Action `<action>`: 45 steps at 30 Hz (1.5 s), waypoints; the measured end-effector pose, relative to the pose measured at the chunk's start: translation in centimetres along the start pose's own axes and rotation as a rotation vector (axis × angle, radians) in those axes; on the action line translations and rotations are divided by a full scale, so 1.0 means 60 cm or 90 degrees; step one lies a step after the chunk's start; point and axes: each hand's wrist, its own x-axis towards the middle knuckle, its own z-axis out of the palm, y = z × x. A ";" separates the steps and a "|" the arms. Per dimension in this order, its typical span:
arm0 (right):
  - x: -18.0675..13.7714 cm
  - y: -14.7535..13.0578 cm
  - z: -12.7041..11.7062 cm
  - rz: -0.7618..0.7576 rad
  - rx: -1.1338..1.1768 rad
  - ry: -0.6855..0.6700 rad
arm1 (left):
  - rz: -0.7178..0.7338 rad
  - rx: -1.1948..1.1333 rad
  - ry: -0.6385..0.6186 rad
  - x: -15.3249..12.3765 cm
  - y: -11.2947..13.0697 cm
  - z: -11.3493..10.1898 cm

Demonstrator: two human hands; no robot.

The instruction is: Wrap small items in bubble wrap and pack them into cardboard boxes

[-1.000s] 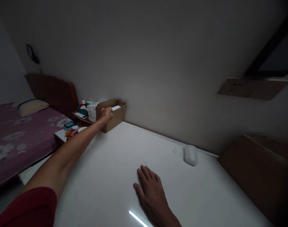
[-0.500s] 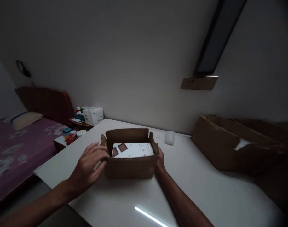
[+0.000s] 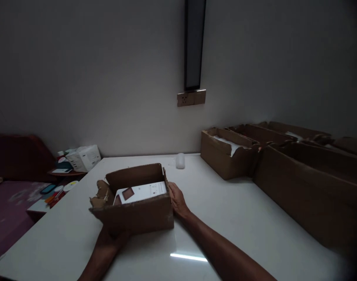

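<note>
A small open cardboard box (image 3: 143, 216) sits on the white table (image 3: 231, 218) in front of me, with a white packet (image 3: 141, 192) lying inside it. My left hand (image 3: 109, 240) is under the box's near left corner, its fingers hidden behind the cardboard. My right hand (image 3: 176, 200) is pressed against the box's right side, fingers wrapped on the wall. A torn flap hangs at the box's left edge.
Several larger open cardboard boxes (image 3: 225, 152) stand along the right side of the table. A small white object (image 3: 180, 160) lies by the wall. A side table (image 3: 61, 171) with bottles and a white carton stands at the left, beside a purple bed (image 3: 5, 203).
The box has been drawn from the table's far left corner to just in front of me. Both hands now hold its sides, and my view has swung to the right.
</note>
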 end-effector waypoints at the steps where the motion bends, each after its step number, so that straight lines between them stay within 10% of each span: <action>1: 0.010 0.005 -0.008 0.002 -0.036 0.005 | -0.006 0.000 0.015 0.011 0.008 0.009; 10: 0.134 0.059 -0.062 0.074 -0.275 0.049 | 0.038 -0.067 -0.008 0.076 0.048 0.100; 23: 0.208 0.147 -0.089 0.222 -0.113 0.256 | 0.026 -0.031 -0.042 0.083 0.046 0.105; 33: 0.077 0.110 -0.141 0.249 0.091 0.372 | 0.083 -0.041 -0.051 0.082 0.056 0.097; 45: -0.105 0.017 -0.304 0.290 0.142 0.376 | 0.143 -0.007 -0.033 0.090 0.032 0.094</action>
